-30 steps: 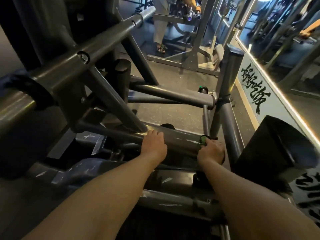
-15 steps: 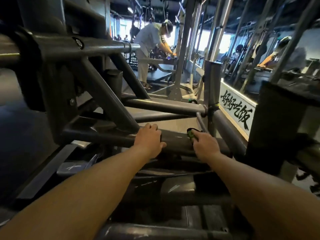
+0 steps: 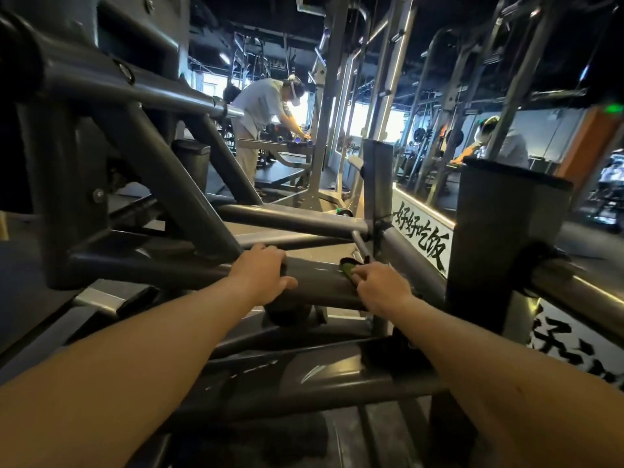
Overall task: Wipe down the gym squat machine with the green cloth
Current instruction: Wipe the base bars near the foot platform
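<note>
While my left hand [image 3: 260,275] curls over the crossbar [image 3: 317,276] of the squat machine [image 3: 162,184] to brace me, my right hand [image 3: 378,288] presses the green cloth [image 3: 349,270], apparently pinched, against the bar's right end for wiping.

Left hand [image 3: 261,275] grips, right hand [image 3: 380,287] pinches, both reaching forward.

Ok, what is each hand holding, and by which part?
The right hand holds the green cloth by its near end, pressed on the squat machine's horizontal frame bar; the left hand grips that bar's middle, fingers over the top.
</note>
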`<state>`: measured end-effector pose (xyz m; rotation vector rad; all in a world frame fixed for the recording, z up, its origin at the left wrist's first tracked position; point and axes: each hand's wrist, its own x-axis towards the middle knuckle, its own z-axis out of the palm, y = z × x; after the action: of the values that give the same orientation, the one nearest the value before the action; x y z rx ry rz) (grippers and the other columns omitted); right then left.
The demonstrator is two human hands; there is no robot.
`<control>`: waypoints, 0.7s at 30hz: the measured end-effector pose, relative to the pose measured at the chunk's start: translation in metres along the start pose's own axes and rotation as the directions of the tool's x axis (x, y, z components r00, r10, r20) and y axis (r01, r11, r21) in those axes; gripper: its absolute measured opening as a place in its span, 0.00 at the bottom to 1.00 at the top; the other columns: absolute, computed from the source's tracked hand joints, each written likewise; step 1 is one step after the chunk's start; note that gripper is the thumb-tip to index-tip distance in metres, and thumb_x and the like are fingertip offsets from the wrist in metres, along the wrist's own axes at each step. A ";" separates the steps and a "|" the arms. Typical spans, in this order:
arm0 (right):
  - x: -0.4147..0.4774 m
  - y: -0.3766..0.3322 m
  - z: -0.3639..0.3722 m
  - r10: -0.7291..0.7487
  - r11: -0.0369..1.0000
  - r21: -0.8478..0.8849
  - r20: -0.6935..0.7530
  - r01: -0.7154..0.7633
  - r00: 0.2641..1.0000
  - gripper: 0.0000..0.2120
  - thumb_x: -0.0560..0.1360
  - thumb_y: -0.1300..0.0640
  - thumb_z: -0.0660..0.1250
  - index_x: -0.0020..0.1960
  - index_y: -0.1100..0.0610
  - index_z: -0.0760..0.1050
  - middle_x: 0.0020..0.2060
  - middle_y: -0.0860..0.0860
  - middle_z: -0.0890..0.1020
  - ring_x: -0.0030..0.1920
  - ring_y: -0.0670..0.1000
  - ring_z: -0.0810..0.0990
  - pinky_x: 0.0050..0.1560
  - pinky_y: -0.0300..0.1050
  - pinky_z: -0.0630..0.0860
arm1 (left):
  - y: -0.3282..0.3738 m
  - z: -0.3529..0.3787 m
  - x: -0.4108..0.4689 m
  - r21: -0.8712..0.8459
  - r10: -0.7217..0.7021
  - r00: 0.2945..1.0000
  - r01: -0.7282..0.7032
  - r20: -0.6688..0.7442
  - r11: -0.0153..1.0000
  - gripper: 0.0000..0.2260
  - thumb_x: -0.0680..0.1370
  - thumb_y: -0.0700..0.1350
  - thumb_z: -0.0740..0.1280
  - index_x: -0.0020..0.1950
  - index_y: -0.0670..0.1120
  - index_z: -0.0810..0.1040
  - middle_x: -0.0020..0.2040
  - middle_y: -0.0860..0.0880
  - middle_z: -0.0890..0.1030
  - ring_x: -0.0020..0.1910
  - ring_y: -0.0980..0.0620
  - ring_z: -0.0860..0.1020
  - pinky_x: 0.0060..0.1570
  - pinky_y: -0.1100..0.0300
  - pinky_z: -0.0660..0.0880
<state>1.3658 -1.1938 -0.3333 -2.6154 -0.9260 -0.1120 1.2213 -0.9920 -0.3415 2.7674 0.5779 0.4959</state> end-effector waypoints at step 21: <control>0.013 -0.056 0.016 -0.127 0.989 -0.070 0.018 0.128 0.992 0.06 0.80 0.53 0.64 0.47 0.55 0.74 0.44 0.50 0.78 0.46 0.51 0.77 0.52 0.47 0.76 | -0.014 -0.004 0.009 0.073 0.065 0.990 -0.075 0.124 0.995 0.25 0.81 0.55 0.67 0.77 0.53 0.69 0.75 0.49 0.69 0.74 0.45 0.66 0.74 0.44 0.66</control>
<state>1.3408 -1.1401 -0.3282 -2.6229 -1.1128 -0.1623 1.2230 -0.9756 -0.3402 2.8755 0.4830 0.3229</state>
